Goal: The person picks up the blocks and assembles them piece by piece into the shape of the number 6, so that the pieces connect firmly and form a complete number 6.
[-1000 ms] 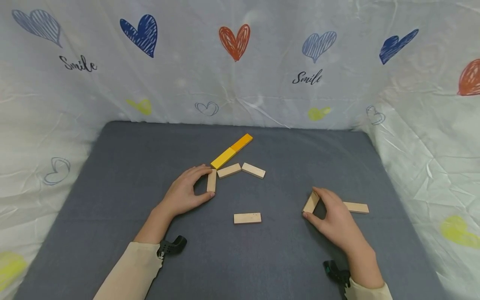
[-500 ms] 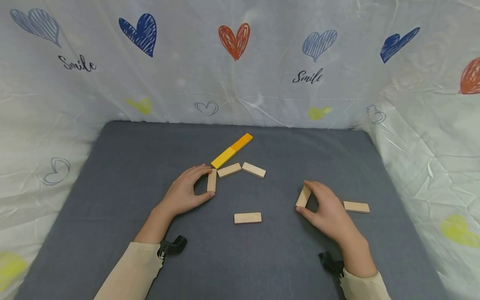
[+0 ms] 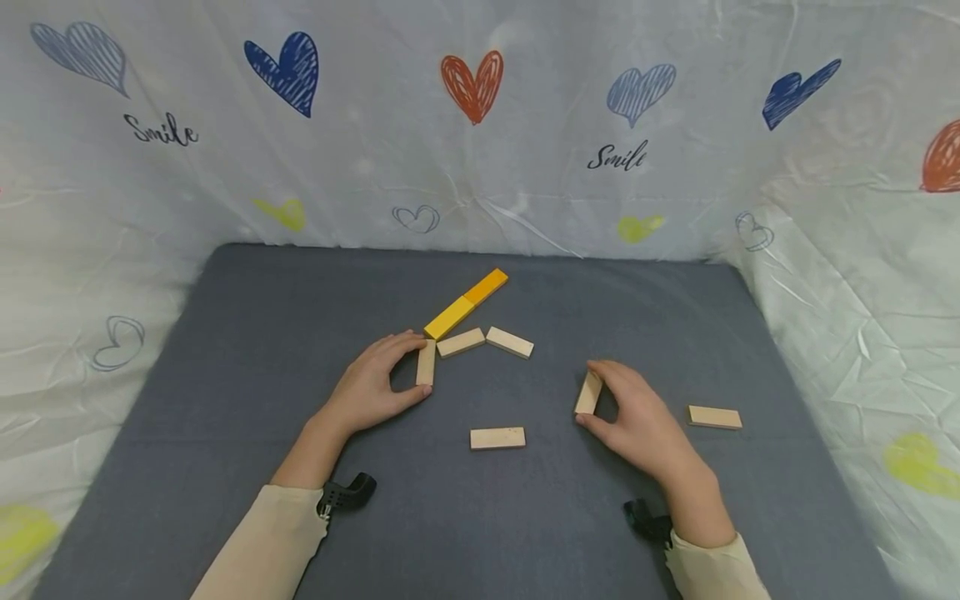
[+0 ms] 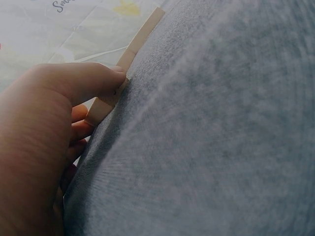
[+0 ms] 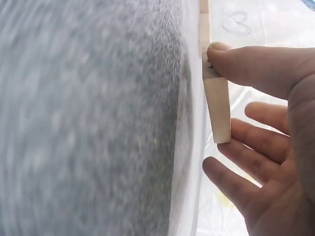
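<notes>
Between the thumb and fingers of my left hand (image 3: 375, 379) is a plain wooden block (image 3: 425, 363), pinched at its two ends on the grey cloth. Its far end meets a second plain block (image 3: 461, 342) and the near end of a yellow block (image 3: 449, 317). A third plain block (image 3: 510, 342) continues that row at an angle. On the right, my right hand (image 3: 641, 421) pinches another wooden block (image 3: 588, 393) by its ends. The right wrist view shows this block (image 5: 217, 105) between thumb and fingers, close over the cloth.
An orange block (image 3: 486, 287) extends the yellow one toward the back. One loose wooden block (image 3: 498, 438) lies at the front middle, another (image 3: 715, 417) to the right of my right hand. A white curtain printed with hearts (image 3: 525, 183) stands behind the grey-covered table (image 3: 300, 292).
My right hand has moved left with its wooden block, away from the loose block at the right, and the held block has turned slightly. The left hand has stayed in place.
</notes>
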The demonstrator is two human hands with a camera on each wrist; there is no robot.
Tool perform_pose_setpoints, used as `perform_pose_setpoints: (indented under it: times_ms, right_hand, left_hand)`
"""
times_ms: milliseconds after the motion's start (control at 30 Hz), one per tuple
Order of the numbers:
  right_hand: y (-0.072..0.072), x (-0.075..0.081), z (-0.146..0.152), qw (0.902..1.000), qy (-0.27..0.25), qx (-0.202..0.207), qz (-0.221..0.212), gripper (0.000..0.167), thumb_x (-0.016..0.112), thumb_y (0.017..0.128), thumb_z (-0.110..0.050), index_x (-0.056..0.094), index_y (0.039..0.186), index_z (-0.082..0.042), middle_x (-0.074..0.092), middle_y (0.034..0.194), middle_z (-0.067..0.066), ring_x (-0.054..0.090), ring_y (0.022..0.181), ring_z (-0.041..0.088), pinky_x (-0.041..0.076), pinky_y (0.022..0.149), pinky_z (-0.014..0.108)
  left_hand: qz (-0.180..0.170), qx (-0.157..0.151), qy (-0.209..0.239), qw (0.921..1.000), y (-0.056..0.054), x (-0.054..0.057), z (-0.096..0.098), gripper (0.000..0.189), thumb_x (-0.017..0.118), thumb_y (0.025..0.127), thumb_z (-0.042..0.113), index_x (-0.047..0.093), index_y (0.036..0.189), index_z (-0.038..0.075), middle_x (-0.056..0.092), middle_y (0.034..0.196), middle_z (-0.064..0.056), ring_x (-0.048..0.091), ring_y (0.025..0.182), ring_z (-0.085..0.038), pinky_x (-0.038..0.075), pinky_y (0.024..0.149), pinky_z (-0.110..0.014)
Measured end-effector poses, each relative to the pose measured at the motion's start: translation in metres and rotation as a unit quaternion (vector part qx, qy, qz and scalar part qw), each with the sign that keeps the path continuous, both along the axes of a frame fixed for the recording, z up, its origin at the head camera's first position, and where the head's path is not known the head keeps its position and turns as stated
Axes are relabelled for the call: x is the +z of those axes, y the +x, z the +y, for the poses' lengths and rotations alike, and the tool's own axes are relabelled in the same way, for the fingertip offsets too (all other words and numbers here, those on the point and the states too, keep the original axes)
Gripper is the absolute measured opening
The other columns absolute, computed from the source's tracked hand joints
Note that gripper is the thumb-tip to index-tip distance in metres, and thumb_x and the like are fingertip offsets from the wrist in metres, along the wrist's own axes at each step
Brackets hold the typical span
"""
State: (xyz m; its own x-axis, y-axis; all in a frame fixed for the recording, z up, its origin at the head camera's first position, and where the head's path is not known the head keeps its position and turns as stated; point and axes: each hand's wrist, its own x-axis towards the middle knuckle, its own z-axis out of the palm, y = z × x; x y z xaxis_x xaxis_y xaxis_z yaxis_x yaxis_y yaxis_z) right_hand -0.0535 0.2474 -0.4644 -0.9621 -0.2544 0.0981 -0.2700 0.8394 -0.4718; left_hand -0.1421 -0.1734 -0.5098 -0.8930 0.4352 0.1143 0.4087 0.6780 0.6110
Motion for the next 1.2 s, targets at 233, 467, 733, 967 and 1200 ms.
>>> perform_pose_setpoints:
  times_ms: [233,467,733,967,1200]
  right_hand:
    - [-0.005,0.001,-0.008,1.0,-0.005,0.006,-0.001,0.079,0.092,0.092,-0.023,0.054,0.157,0.001,0.055,0.157,0.025,0.051,0.146,0.046,0.044,0.118,0.065]
    - [-0.01,-0.001,-0.014,0.9998,-0.011,0.016,0.0,0.08,0.093,0.09,-0.022,0.055,0.156,0.003,0.056,0.157,0.024,0.051,0.146,0.045,0.044,0.119,0.064]
    - [-0.012,-0.002,-0.019,0.9997,-0.017,0.019,0.0,0.082,0.093,0.09,-0.022,0.054,0.157,0.002,0.055,0.158,0.024,0.051,0.147,0.045,0.045,0.119,0.064]
    - [-0.016,-0.002,-0.028,0.9995,-0.022,0.021,-0.009,0.084,0.093,0.09,-0.024,0.053,0.159,0.001,0.055,0.16,0.022,0.051,0.148,0.043,0.045,0.12,0.063]
    - [-0.019,-0.001,-0.035,0.9992,-0.025,0.024,-0.022,0.084,0.093,0.091,-0.024,0.052,0.161,-0.001,0.053,0.162,0.02,0.049,0.15,0.043,0.044,0.121,0.063]
  left_hand:
    - [-0.002,0.003,0.001,1.0,0.0,-0.001,0.0,0.075,0.087,0.094,0.043,0.058,0.159,0.021,0.047,0.17,-0.008,0.037,0.159,-0.041,0.031,0.128,-0.066]
    - [-0.008,0.002,-0.001,1.0,0.001,0.001,0.0,0.076,0.087,0.094,0.043,0.057,0.16,0.021,0.046,0.171,-0.008,0.036,0.159,-0.041,0.031,0.128,-0.067]
    - [-0.005,0.002,0.002,1.0,0.0,0.001,0.0,0.075,0.087,0.094,0.043,0.058,0.159,0.021,0.046,0.17,-0.008,0.037,0.159,-0.042,0.032,0.127,-0.068]
    - [-0.002,0.003,-0.001,1.0,-0.001,0.001,-0.001,0.075,0.087,0.094,0.043,0.058,0.159,0.02,0.047,0.169,-0.008,0.037,0.159,-0.042,0.031,0.127,-0.068]
    - [-0.006,0.002,-0.003,1.0,0.0,0.001,0.0,0.075,0.087,0.094,0.044,0.058,0.159,0.021,0.046,0.171,-0.008,0.037,0.159,-0.041,0.032,0.127,-0.068]
